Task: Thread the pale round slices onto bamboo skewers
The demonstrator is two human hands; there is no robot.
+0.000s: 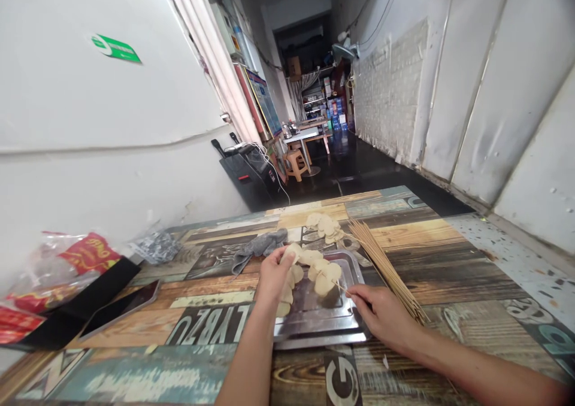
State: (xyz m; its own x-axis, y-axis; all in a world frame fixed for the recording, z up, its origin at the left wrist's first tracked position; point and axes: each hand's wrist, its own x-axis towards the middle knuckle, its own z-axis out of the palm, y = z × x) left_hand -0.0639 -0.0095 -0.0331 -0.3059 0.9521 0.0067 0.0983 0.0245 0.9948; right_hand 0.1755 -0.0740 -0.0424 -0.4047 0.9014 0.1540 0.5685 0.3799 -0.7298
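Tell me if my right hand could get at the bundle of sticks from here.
Probably yes: the bundle of sticks lies just beyond your right hand, nothing visible between them, though that hand pinches a single stick carrying pale slices.

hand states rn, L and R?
Left hand: closed, pinching a pale slice.
Right hand: closed, holding a skewer threaded with pale slices.

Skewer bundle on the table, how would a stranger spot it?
On the patchwork-patterned table, find the shiny metal tray. Just right of it, beyond the right hand, lies the skewer bundle: many thin, tan sticks, unlike the rounded pale slices nearby.
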